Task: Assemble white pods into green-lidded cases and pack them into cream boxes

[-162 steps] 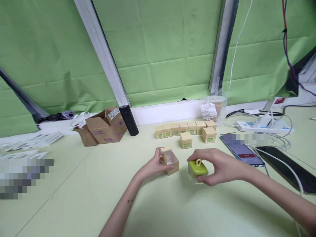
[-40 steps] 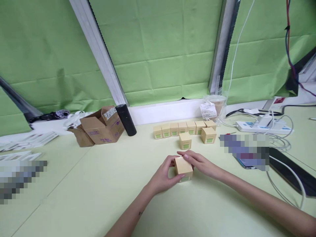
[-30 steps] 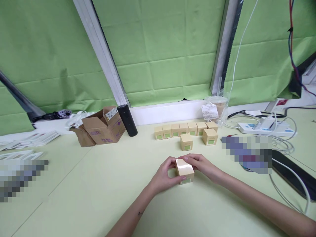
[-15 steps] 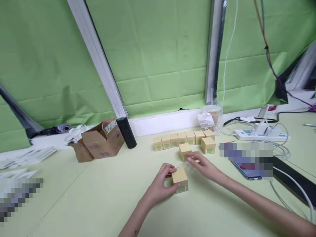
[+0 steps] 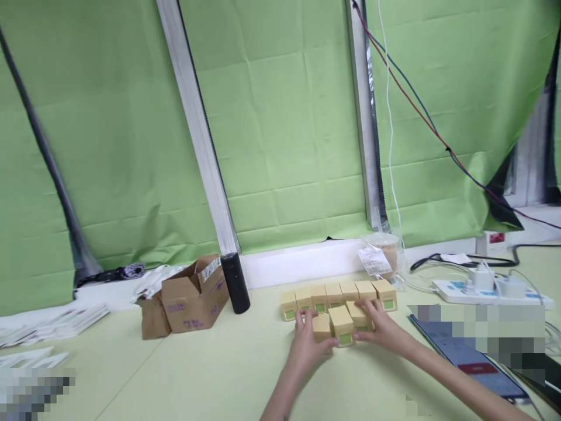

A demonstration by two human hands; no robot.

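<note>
Small tan cardboard boxes with green labels stand on the table in two rows. Seven make up the back row (image 5: 333,290), side by side. In front of it are three more. My left hand (image 5: 307,342) curls around the left front box (image 5: 321,323), thumb on its near face. My right hand (image 5: 383,328) grips the right front box (image 5: 358,313) between thumb and fingers. Between them stands the middle front box (image 5: 340,318), with both thumbs close to its lower corners. My fingers partly cover the two outer boxes.
An open brown carton (image 5: 188,304) and a black cylinder (image 5: 235,283) stand to the left. A bagged drink cup (image 5: 381,257) is behind the boxes. To the right lie a power strip (image 5: 499,292) with cables and a phone (image 5: 491,374). White flat pieces (image 5: 56,327) lie far left.
My left hand has moved forward from the single near box to the front row. My right hand has shifted right onto the right front box. Three boxes now stand together there. The view tilted up.
</note>
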